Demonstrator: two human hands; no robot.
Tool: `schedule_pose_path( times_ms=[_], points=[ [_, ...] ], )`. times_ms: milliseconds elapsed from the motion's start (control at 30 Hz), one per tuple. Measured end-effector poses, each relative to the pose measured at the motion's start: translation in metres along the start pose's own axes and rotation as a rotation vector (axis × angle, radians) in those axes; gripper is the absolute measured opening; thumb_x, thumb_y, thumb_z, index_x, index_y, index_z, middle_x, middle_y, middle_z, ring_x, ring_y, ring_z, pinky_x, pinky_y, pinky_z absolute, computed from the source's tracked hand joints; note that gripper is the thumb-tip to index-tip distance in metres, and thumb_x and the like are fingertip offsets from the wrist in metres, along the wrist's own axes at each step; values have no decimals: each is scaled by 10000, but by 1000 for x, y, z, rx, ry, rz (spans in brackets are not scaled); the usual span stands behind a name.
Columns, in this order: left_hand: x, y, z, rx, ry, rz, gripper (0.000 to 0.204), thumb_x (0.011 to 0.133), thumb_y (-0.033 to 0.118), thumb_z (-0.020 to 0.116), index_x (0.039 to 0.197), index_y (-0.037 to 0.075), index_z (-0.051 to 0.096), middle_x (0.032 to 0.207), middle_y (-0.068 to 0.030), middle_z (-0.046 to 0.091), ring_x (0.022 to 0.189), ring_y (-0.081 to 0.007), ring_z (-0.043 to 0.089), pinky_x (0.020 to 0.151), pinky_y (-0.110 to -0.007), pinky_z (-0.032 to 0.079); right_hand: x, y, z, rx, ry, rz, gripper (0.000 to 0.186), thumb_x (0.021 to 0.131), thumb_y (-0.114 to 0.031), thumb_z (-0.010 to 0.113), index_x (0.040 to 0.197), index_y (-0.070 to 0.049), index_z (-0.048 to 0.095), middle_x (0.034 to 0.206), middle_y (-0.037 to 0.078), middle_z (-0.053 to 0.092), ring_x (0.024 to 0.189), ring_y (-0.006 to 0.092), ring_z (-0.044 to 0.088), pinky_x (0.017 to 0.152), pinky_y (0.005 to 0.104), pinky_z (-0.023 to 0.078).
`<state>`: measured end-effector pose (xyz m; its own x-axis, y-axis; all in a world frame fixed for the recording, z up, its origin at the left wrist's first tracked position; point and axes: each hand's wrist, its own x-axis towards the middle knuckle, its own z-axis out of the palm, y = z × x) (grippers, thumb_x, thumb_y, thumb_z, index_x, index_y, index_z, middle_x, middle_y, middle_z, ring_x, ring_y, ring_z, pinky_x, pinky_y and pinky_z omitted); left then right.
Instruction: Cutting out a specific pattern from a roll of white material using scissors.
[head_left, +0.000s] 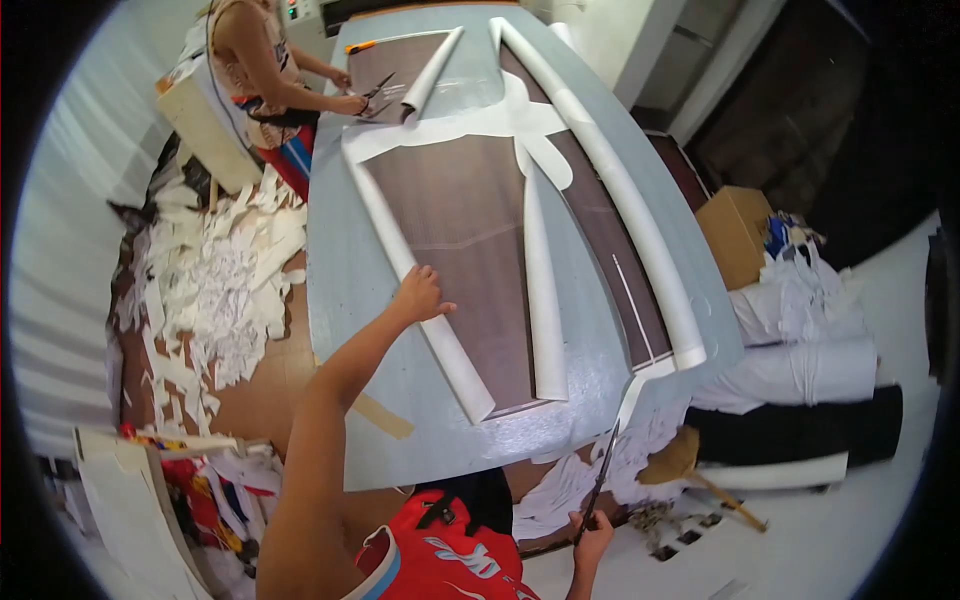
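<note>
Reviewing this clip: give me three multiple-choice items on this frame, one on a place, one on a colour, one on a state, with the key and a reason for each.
1. Where does the left hand rest?
A. on a curled white paper edge on the table
B. on the cardboard box
C. on the floor scraps

2. What colour is the fabric under the white paper pattern?
A. yellow
B. brown
C. green

3. What is the right hand doing?
A. hanging empty
B. gripping scissors
C. pressing flat on the table

Key: 1 A, the hand lies on the rolled paper edge on the table. 2 B, the cloth between the paper strips shows brown. 3 B, the fingers close round the handles of the scissors, blades pointing up at the table's near edge.
</note>
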<state>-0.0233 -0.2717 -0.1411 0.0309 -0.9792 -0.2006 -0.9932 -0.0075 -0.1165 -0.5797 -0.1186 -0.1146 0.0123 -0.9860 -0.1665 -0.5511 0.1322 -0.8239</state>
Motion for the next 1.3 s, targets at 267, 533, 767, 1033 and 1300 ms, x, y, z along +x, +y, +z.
schedule_pose_path(
  times_ms=[267,533,767,1033,1300],
  points=[
    [-64,-45,40,-320,168,-29,585,799,637,518,949,102,702,1009,-130,635,999,-298,563,896,-445,386,-150,-2,123,307,134,412,314,766,-55,760,625,-54,479,514,-20,454,397,63,398,364,232,296],
    [-120,-132,105,-387,186,123,473,792,553,581,1001,144,693,1011,-111,587,1034,-288,530,851,-459,414,-218,-148,316,389,46,298,180,855,7,565,703,-66,503,560,-20,450,464,79,437,434,223,344],
    [-116,-185,126,-558,284,-11,268,789,338,662,961,136,699,1017,-121,571,1008,-316,533,776,-456,459,-213,-211,442,509,-483,375,186,912,-182,547,764,-76,507,632,1,499,562,91,494,517,243,394],
    [-7,-282,124,-908,325,-492,283,742,205,715,949,55,594,867,-137,619,831,-308,611,744,-413,484,-95,-251,583,662,-584,462,259,908,-306,595,854,-59,542,639,13,509,580,125,548,542,241,438],
    [17,-323,126,-1724,60,-710,408,702,6,743,1014,15,480,780,-137,627,584,-186,614,522,-299,481,-2,-330,655,717,-454,640,316,911,-375,571,881,-61,561,697,24,539,578,139,563,535,246,446]
  ],
)
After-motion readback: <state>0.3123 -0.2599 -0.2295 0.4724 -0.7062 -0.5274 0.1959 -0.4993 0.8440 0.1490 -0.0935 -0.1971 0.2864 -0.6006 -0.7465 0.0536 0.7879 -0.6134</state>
